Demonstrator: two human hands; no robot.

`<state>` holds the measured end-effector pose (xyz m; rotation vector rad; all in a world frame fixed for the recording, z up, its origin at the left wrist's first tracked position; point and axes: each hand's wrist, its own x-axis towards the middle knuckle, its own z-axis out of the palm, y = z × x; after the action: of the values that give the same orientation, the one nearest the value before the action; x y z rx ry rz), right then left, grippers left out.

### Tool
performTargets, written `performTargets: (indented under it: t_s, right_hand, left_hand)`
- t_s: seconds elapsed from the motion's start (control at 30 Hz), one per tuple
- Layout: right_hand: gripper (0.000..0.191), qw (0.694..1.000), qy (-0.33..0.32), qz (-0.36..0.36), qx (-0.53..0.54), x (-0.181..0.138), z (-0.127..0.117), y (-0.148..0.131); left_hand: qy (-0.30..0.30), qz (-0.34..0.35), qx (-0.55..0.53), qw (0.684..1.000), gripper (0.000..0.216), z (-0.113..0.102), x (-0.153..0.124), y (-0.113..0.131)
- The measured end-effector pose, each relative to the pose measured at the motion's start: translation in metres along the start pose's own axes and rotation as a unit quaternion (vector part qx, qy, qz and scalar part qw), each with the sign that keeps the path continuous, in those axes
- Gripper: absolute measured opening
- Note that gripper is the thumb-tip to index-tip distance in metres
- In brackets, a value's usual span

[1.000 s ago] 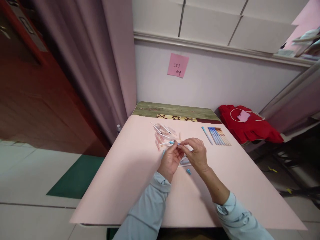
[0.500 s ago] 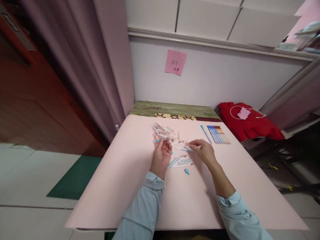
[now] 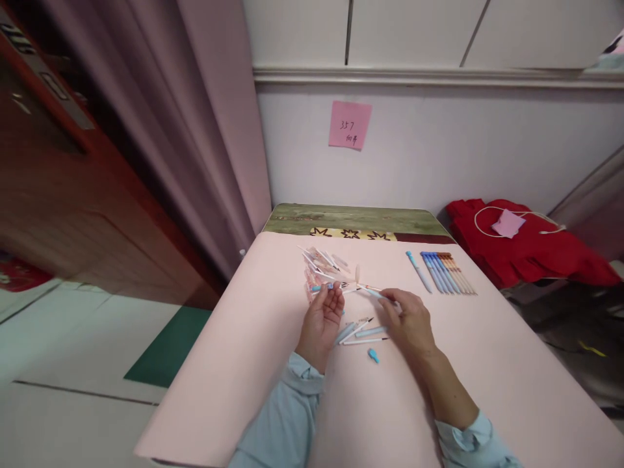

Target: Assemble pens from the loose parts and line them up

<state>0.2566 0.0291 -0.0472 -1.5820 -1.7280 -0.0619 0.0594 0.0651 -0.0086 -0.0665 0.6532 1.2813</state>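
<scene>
My left hand (image 3: 320, 322) is palm up, fingers curled, with a small blue pen part (image 3: 322, 287) pinched at the thumb and fingertips. To its right, my right hand (image 3: 409, 320) grips the end of a light blue pen barrel (image 3: 374, 293) with thumb and fingers. A thin orange-tipped piece (image 3: 372, 286) lies close along that barrel; whether the hand touches it, I cannot tell. Below and between the hands are white refills (image 3: 365, 341) with dark tips and light blue barrels (image 3: 370, 331). Nearer me lies a blue pen topper (image 3: 373, 355).
Beyond my left hand is a pile of white refills and pinkish pen parts (image 3: 324, 260). At right, blue and brown pens (image 3: 446, 273) lie in a row, beside a single blue pen (image 3: 419, 272). Red cloth (image 3: 541, 250) with a white cord sits past the pink-covered table's (image 3: 234, 370) right edge.
My right hand has lowered slightly and now grips the light blue barrel that lay on the table. My left hand keeps its blue part. The view has shifted a little.
</scene>
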Motion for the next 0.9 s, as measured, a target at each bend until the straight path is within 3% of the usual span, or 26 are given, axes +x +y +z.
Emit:
performTargets:
  t_s: [0.1, 0.2, 0.5, 0.73, 0.9]
  right_hand:
    - [0.012, 0.996, 0.053, -0.057, 0.032, 0.000, -0.003, -0.013]
    - [0.008, 0.992, 0.058, -0.096, 0.053, 0.002, -0.006, -0.024]
    - [0.006, 0.991, 0.059, -0.113, 0.045, 0.005, -0.014, -0.032]
    - [0.013, 0.996, 0.038, -0.063, 0.041, 0.003, -0.013, -0.031]
    - [0.021, 0.987, 0.052, 0.005, 0.149, 0.001, -0.013, -0.037]
  left_hand:
    - [-0.002, -0.016, 0.017, 1.000, 0.009, -0.001, -0.003, -0.005]
    - [-0.008, -0.023, 0.038, 0.999, 0.009, -0.002, -0.004, -0.009]
    - [-0.032, -0.013, 0.083, 0.996, 0.006, -0.006, -0.006, -0.022]
    - [-0.052, 0.022, 0.139, 0.989, 0.011, -0.008, -0.009, -0.026]
    - [-0.048, 0.019, 0.158, 0.986, 0.016, -0.006, -0.013, -0.027]
